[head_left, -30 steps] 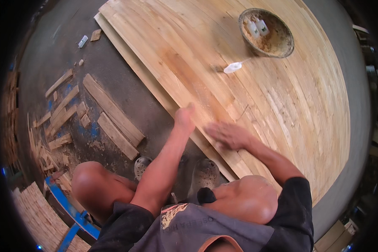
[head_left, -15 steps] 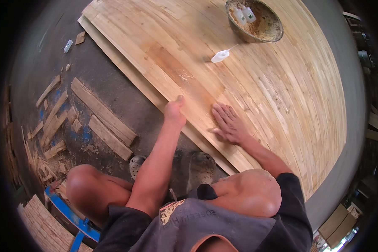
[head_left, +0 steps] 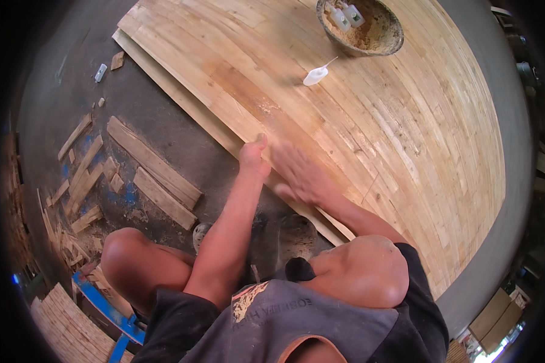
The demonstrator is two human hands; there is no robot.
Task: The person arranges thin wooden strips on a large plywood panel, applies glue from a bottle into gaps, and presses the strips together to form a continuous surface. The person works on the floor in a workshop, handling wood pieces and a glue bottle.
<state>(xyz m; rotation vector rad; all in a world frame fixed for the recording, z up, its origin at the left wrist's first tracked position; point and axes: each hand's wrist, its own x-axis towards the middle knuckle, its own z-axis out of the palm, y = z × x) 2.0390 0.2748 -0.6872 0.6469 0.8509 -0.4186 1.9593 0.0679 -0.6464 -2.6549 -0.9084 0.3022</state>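
1. The large pale wooden panel of glued strips (head_left: 369,121) lies flat on the grey floor (head_left: 60,78), filling the upper right of the view; its near edge runs diagonally from upper left to lower centre.
2. The left hand (head_left: 252,156) rests at that near edge of the panel, fingers drawn together with the thumb up; it grips nothing that can be made out.
3. The right hand (head_left: 297,175) lies flat on the panel just beside the left, palm down; it is blurred, so the spread of its fingers cannot be told; nothing is clamped in it.
4. A round, worn bowl holding brownish powder (head_left: 360,27) sits on the far part of the panel; two small white bottles (head_left: 345,15) lie inside it.
5. A small white plastic spoon-like piece (head_left: 317,75) lies on the panel just below the bowl, well apart from both hands.
6. Short wooden offcut boards (head_left: 154,175) lie scattered on the floor to the left; smaller scraps sit nearer the rim.
7. The person squats with both bare knees up, forearms reaching forward between them.
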